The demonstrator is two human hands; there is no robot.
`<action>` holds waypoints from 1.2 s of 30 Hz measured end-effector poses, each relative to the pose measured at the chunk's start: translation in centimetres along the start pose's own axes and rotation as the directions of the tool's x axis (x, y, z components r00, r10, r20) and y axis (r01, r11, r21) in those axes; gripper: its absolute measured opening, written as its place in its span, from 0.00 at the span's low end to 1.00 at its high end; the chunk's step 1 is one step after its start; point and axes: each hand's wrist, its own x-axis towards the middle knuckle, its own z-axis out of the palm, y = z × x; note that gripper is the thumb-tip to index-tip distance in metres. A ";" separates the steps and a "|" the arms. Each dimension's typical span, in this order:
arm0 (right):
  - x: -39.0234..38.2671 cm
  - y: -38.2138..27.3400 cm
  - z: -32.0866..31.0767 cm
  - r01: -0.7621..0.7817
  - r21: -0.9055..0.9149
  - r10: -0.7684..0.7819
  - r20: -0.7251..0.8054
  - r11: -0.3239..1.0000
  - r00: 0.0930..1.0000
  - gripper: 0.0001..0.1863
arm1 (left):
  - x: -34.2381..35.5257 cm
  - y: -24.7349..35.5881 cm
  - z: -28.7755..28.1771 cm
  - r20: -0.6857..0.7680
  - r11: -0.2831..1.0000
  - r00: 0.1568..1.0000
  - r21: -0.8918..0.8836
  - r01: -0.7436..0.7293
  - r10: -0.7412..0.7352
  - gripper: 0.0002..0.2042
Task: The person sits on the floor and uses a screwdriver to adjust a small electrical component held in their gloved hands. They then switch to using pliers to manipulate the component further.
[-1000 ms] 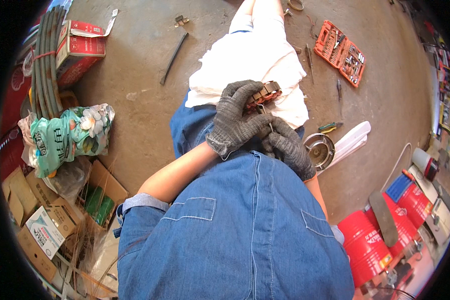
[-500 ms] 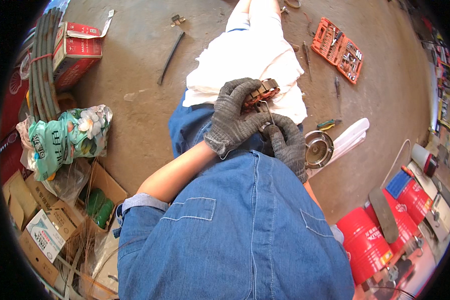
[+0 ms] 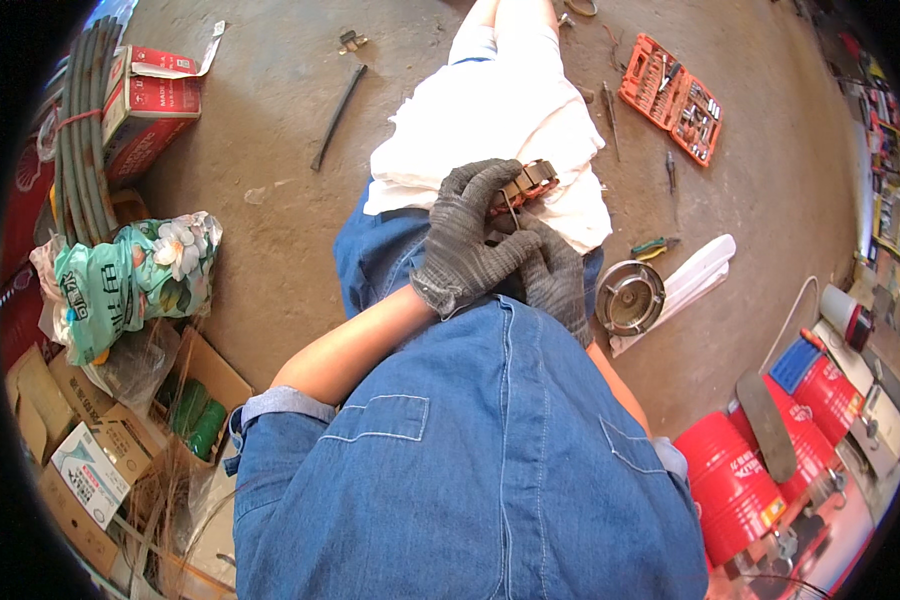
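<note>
Both of my hands wear grey knit work gloves. My left hand [image 3: 472, 235] is closed round a ring-shaped stator [image 3: 536, 178] with copper-coloured windings, held over the white cloth [image 3: 470, 125] across my lap. My right hand [image 3: 556, 282] is just below and right of it, fingers bent in against the left thumb. A thin metal rod or wire [image 3: 511, 209] sticks up between the hands towards the windings. The right fingers seem closed on its lower end, which the gloves hide. Just right of my right hand, a round metal housing [image 3: 631, 298] rests beside my leg.
An orange socket set case [image 3: 672, 98] lies open at the far right, near pliers [image 3: 655, 247] and a screwdriver [image 3: 671, 172]. A black hose piece [image 3: 338, 117] is on the floor. Boxes [image 3: 152, 110] and a green bag [image 3: 130, 280] line the left; red drums [image 3: 727, 487] stand lower right.
My right hand has shifted left and a little up, closer to the left hand. The thin metal piece has moved left and now stands against the stator. More of the round housing shows.
</note>
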 end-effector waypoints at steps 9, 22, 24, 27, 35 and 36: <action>1.6 -1.9 -1.8 0.099 -0.248 -0.023 0.292 0.964 0.956 0.15 | -0.2 -0.6 0.1 -0.033 0.985 0.998 -0.164 0.054 -0.060 0.37; -3.9 0.4 -2.1 -0.135 0.369 0.179 -0.087 0.920 0.980 0.14 | -0.8 0.8 1.3 0.146 0.994 0.984 -0.043 -0.100 0.105 0.35; -4.3 0.0 -2.4 -0.187 0.513 0.235 -0.030 0.838 0.972 0.14 | -1.0 0.7 1.3 0.198 0.995 0.975 -0.009 -0.098 0.098 0.36; -4.9 -0.3 -2.1 -0.118 0.645 0.214 -0.072 0.755 0.974 0.13 | -1.1 -0.4 2.4 0.264 0.996 0.961 0.002 -0.087 0.083 0.34; -5.9 -0.3 -2.1 -0.099 0.528 0.184 -0.112 0.843 0.976 0.13 | -1.5 -1.1 3.3 0.196 0.985 0.975 0.121 -0.125 0.100 0.35; -6.1 -0.2 -2.2 -0.094 0.519 0.177 -0.113 0.850 0.978 0.13 | -1.5 -0.9 3.5 0.195 0.986 0.977 0.119 -0.115 0.091 0.35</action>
